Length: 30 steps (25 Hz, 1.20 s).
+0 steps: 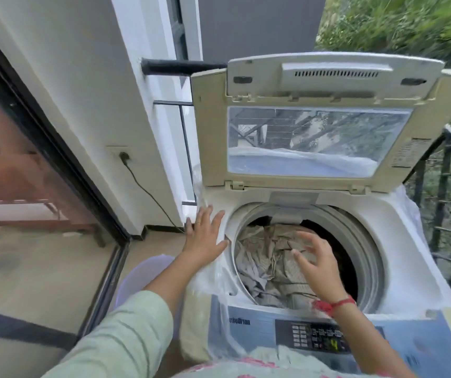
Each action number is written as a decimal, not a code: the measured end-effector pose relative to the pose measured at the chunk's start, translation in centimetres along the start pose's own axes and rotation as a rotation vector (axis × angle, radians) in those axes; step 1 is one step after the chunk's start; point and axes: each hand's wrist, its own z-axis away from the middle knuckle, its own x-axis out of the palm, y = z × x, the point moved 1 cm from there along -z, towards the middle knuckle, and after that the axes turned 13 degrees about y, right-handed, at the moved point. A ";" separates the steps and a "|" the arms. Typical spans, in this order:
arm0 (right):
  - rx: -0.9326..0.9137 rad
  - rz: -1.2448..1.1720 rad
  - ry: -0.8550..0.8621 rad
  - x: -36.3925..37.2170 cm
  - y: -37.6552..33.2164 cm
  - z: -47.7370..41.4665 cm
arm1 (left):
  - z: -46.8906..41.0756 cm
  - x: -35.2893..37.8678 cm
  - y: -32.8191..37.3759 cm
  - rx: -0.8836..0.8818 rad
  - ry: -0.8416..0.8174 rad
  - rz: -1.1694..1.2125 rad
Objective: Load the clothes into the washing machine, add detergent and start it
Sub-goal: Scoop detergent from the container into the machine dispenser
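Cloth (pixel 268 257), beige and crumpled, heaped in round grey drum (pixel 362 241). Left hand (pixel 205 236) spread flat on smooth white rim (pixel 229 211) left of drum; right hand (pixel 317 266) above drum, fingers wide, empty.

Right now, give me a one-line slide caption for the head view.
Lid-up washing machine with beige clothes inside; left hand spread on its left edge, right hand open above them.

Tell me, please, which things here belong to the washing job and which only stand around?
For the job: washing machine, its open lid, beige clothes inside, control panel, left hand on the machine's top, right hand over the clothes.
Only around: glass door, railing, grass.
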 end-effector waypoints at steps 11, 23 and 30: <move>0.882 -0.451 -0.232 3.9 3.1 -10.6 | -0.9 1.9 -0.5 0.034 0.053 -0.166; 1.291 -1.037 -0.007 5.5 2.1 -16.4 | -1.0 1.5 0.1 0.006 0.045 -0.217; 1.382 -1.268 0.078 5.7 3.5 -16.9 | -0.9 1.5 0.1 0.014 0.065 -0.219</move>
